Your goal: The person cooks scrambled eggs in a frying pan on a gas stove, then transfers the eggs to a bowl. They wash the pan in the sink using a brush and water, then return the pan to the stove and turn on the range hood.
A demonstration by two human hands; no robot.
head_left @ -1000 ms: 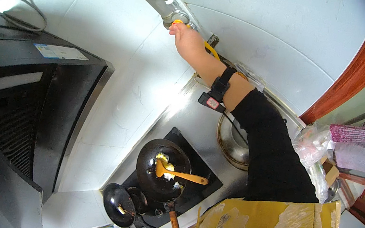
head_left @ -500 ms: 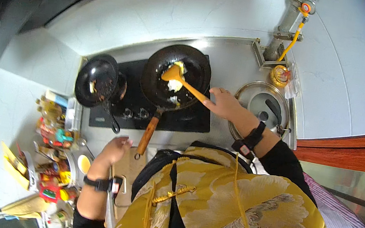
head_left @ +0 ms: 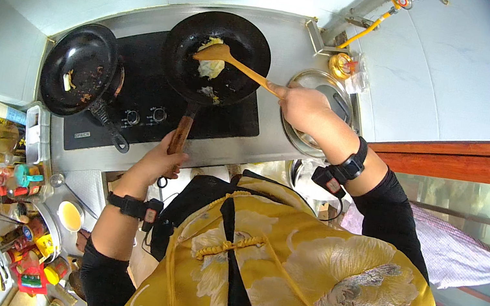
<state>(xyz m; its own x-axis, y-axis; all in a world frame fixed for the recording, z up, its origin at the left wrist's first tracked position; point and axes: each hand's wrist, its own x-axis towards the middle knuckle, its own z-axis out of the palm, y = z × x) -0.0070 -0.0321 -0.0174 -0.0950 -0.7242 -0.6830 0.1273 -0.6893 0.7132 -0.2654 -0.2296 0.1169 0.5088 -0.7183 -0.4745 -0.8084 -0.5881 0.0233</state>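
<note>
My left hand (head_left: pixel 158 162) is closed round the wooden handle of a dark wok (head_left: pixel 251 52), which stands on the black stove. In my closed right hand (head_left: pixel 306 108) is the handle of a wooden spatula (head_left: pixel 243 69). Its broad head rests inside the wok, against a white and yellow piece of what looks like fried egg (head_left: pixel 212 70). Smaller pale scraps lie beside that piece, nearer the wok's handle.
A second black pan (head_left: pixel 62 91), with food scraps inside, stands left on the stove (head_left: pixel 140 79). Beyond my right hand lies a round glass lid (head_left: pixel 319 84). Bottles and seasoning containers (head_left: pixel 11 177) crowd the left. A yellow gas hose (head_left: pixel 364 33) runs along the back right.
My left hand has come up and taken hold of the wok's handle. The spatula still lies in the wok, with my right hand now wrapped more firmly round its handle. The view has shifted.
</note>
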